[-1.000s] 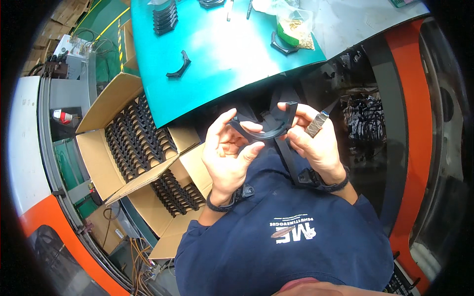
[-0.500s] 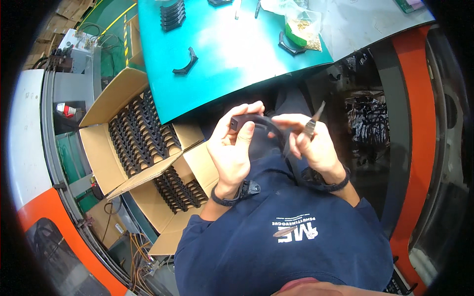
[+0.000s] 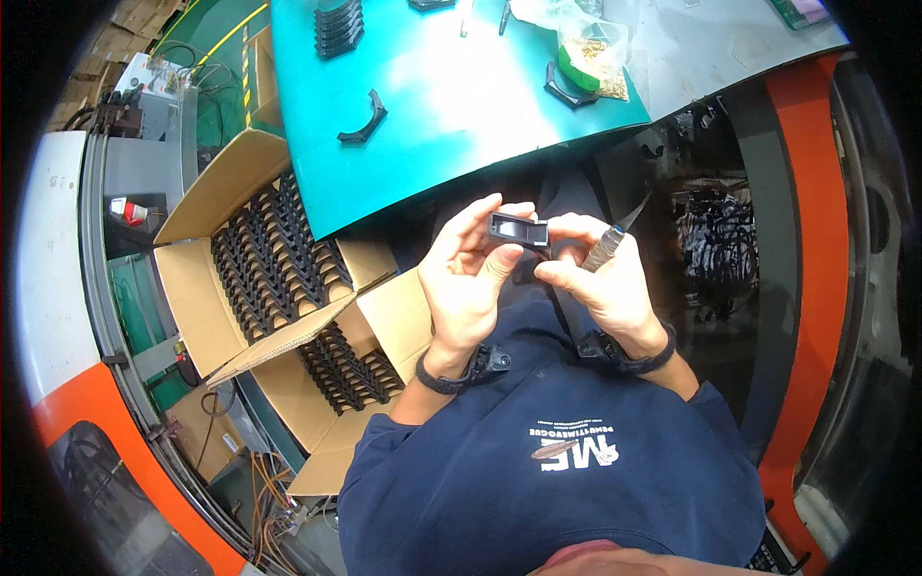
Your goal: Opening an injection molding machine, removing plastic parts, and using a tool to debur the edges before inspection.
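My left hand (image 3: 465,274) is closed on a black curved plastic part (image 3: 519,231), thumb in front and fingers behind. The part is turned so that a rectangular hollow faces up. My right hand (image 3: 610,288) is closed round a knife (image 3: 603,250) with a wrapped handle; its thin blade points up and to the right, away from the part. The fingertips of that hand meet the part's right end. Both hands are held in front of my body, below the table's near edge.
A green-topped table (image 3: 346,192) bears a loose curved part (image 3: 365,120), a stack of such parts (image 3: 338,29) and a plastic bag (image 3: 600,62) of small brass-coloured pieces. At left, open cardboard boxes (image 3: 197,307) hold rows of black parts. Orange machine frames (image 3: 816,240) stand on both sides.
The black part has been turned from its curved side to show its rectangular hollow. My right hand has shifted, and the knife blade now tilts further to the right.
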A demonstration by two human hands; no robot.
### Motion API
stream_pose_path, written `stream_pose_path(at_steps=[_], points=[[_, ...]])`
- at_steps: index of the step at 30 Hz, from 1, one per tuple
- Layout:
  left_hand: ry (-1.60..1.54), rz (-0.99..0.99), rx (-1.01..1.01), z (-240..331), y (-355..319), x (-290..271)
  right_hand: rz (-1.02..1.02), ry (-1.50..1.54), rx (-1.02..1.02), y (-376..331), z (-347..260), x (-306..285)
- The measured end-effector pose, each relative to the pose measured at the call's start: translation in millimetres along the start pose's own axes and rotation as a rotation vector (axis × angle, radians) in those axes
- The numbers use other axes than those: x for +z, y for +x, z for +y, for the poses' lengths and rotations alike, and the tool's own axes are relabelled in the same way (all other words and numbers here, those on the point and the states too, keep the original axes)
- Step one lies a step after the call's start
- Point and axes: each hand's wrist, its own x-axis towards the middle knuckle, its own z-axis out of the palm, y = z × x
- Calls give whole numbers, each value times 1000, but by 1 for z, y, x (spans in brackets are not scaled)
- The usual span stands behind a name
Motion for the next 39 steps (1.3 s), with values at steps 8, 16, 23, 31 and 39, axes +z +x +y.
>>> stream_pose_path(at_steps=[8, 16, 23, 31, 39], points=[[173, -103, -55, -6, 1, -10, -8, 23, -15, 0, 4, 2], [90, -180, 145, -15, 7, -18, -52, 591, 162, 11, -14, -15], [-12, -184, 183, -23, 2, -6, -1, 635, 212, 6, -11, -1], [-314, -215, 27, -25, 5, -9, 2, 444, 138, -1, -15, 8], [-291, 35, 209, 11, -5, -4, -136, 41, 234, -12, -21, -17]])
